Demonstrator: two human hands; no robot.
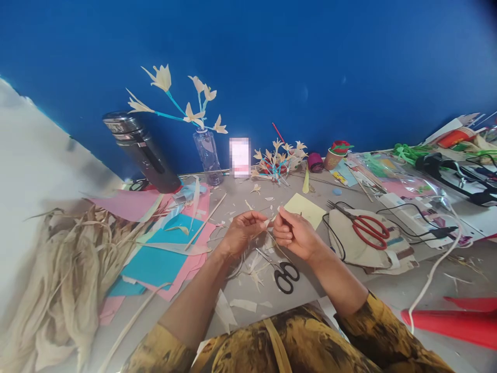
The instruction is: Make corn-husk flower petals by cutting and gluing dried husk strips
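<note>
My left hand (248,230) is closed in a pinch on a small pale strip (271,221), too small to make out fully. Close beside it, my right hand (293,228) has its fingers curled and its thumb pressed against them at the strip's other side. Below the hands lie scissors with black handles (286,277), their blades pointing up and left. Pale scraps and a small pale flower (256,277) lie around the blades. A yellow paper sheet (305,210) is just behind my right hand.
Pink and blue paper sheets (159,264) and dried husks (66,280) cover the left. Behind stand a dark flask (145,155), a vase of husk flowers (207,155), a bright screen (239,158) and small flowers (277,160). Red-handled scissors (370,230) lie on cloth at right, near cables.
</note>
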